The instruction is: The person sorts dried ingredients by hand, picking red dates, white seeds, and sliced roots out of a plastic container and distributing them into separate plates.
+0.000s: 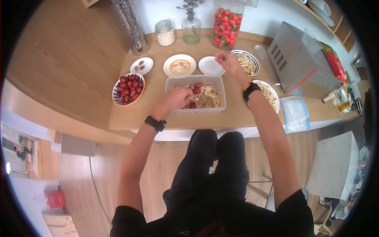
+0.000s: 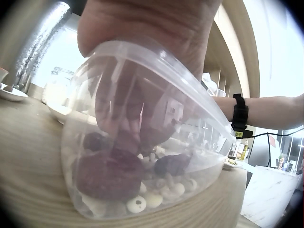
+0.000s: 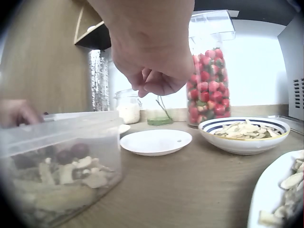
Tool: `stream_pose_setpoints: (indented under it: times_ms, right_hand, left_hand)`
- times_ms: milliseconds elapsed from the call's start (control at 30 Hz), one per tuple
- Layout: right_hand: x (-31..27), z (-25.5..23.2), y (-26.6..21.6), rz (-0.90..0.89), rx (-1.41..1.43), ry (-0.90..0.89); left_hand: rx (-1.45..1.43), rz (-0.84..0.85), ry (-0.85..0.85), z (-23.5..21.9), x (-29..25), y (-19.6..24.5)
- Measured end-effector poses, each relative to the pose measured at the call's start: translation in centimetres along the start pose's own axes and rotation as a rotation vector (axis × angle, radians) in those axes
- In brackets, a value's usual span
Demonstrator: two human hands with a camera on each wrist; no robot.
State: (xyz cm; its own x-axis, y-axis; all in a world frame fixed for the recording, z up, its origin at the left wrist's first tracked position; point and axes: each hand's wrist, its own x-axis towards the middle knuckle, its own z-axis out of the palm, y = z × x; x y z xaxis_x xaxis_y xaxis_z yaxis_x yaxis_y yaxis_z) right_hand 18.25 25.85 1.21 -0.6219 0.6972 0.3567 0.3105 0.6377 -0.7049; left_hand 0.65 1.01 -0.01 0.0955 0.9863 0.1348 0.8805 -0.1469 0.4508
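My left hand [image 1: 179, 98] reaches down into a clear plastic box [image 1: 196, 111]. In the left wrist view, its fingertips [image 2: 127, 141] are at a large red date [image 2: 110, 176]; the box wall blurs whether they pinch it. White beads and pale slices lie around the dates. Above a small white plate [image 1: 211, 67] hovers my right hand [image 1: 230, 62], fingers curled and thumb against them. Nothing shows between those fingertips [image 3: 147, 90] in the right wrist view. The plate [image 3: 156, 143] below bears one tiny piece.
A bowl of red dates [image 1: 128, 90] stands left. Behind the box are a beige-filled plate [image 1: 179, 65], a small plate [image 1: 146, 62], jars and a strawberry container [image 1: 227, 29]. Two dishes of pale slices [image 1: 248, 63], plastic bags [image 1: 296, 112] and a grey appliance [image 1: 294, 59] are on the right.
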Motion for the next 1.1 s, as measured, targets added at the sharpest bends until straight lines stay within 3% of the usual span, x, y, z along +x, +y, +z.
stream_pose_setpoints:
  times_ms: [200,267,300,333,433,467,533,567,633,667,733,933,1100]
  right_hand:
    - [0.3,0.1,1.7,0.073,-0.003,0.127]
    - [-1.3,0.3,-0.2,0.068,0.040,0.140]
    - [-2.3,0.4,-1.5,0.062,0.086,0.158]
    - [-3.8,0.4,-3.5,-0.006,0.094,0.132]
    - [-8.2,1.6,-7.1,-0.095,0.062,-0.101]
    - [-9.1,2.3,-7.2,-0.092,0.061,-0.098]
    - [-10.3,3.2,-7.4,-0.363,-0.040,-0.338]
    - [-10.7,3.4,-7.5,-0.365,-0.041,-0.335]
    - [-10.7,3.5,-7.8,-0.326,-0.340,-0.507]
    - [-10.8,3.6,-7.8,-0.329,-0.343,-0.506]
    - [-10.9,3.6,-7.4,-0.333,-0.337,-0.505]
    - [-11.1,4.0,-7.0,-0.258,-0.338,-0.483]
    - [-11.1,4.7,-6.0,-0.287,-0.309,-0.446]
  left_hand:
    - [-0.062,-0.001,0.053,0.2,-0.2,-0.1]
    - [-0.119,-0.025,0.048,0.1,-0.3,0.0]
    - [-0.350,-0.067,0.005,-0.4,-0.1,0.2]
    - [-0.580,-0.109,-0.037,-1.1,0.2,0.3]
    - [-0.544,-0.077,-0.040,-3.9,2.0,0.0]
    - [-0.544,-0.074,-0.044,-4.7,3.3,-0.3]
    - [-0.447,0.071,-0.012,-6.6,6.5,-1.0]
    - [-0.444,0.074,-0.011,-7.1,8.3,-1.5]
    - [-0.344,0.081,0.022,-7.2,12.3,-2.1]
    - [-0.343,0.083,0.026,-6.7,13.9,-2.2]
    - [-0.438,-0.087,0.031,-5.3,16.7,-2.5]
    - [-0.403,-0.300,-0.006,-0.4,19.3,-3.0]
    - [-0.579,-0.240,0.039,-1.2,17.6,-2.6]
